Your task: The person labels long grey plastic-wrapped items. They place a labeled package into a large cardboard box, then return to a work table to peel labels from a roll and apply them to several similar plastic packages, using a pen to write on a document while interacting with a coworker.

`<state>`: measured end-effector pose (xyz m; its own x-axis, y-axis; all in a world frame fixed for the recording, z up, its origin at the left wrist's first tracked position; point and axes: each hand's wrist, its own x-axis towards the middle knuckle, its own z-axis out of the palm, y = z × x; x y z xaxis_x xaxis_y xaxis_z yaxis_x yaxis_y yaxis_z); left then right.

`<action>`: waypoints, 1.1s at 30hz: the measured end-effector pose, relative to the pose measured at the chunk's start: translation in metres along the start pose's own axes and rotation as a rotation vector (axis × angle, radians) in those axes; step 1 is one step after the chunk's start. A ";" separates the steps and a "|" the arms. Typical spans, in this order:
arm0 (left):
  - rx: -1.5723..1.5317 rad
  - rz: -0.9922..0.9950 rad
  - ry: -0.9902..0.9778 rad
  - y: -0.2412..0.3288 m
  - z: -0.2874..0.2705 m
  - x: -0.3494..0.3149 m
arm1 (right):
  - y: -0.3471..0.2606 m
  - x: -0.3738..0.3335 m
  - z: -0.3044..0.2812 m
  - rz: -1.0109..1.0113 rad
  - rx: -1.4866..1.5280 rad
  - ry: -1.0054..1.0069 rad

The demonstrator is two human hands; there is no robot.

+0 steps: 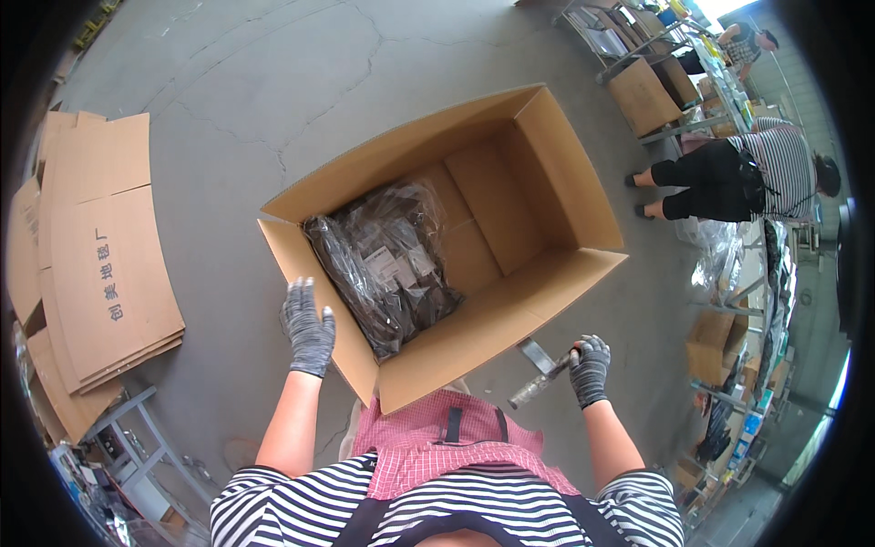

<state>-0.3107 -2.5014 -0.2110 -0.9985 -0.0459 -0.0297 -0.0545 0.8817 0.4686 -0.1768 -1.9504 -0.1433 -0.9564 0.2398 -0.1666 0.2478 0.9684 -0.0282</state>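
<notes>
In front of me is a large open cardboard box (510, 314). At its left end lie dark bundles wrapped in clear plastic (387, 264), with white labels on top. My left hand (308, 333), in a grey knit glove, is open against the outside of the box's left wall, its fingers stretched out. Just off the near right side of the box, my right hand (591, 369), gloved the same way, has its fingers curled round the end of a worn metal bar (533, 387). A flat metal bracket joins this bar toward the box.
Flattened cardboard sheets (118, 264) are stacked on the left beside a metal frame (150, 438). To the right, a person in a striped top (775, 169) stands at loaded racks, with another person (743, 46) farther back. An open carton (643, 96) stands by a shelf cart.
</notes>
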 end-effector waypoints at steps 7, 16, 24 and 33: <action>0.190 0.285 -0.583 0.090 0.105 0.056 | -0.025 0.019 0.044 0.065 0.060 0.108; 0.662 0.469 -0.960 0.098 0.409 0.194 | -0.036 0.035 0.045 0.088 0.028 0.154; 0.828 0.291 -0.863 0.024 0.462 0.245 | -0.028 0.026 0.060 0.179 0.066 0.070; 0.856 0.777 -1.071 0.076 0.485 0.187 | -0.030 0.031 0.056 0.108 0.063 0.057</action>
<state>-0.4994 -2.2150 -0.6093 -0.2932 0.5398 -0.7891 0.8386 0.5415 0.0589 -0.2052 -1.9754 -0.2031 -0.9303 0.3480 -0.1162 0.3576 0.9309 -0.0748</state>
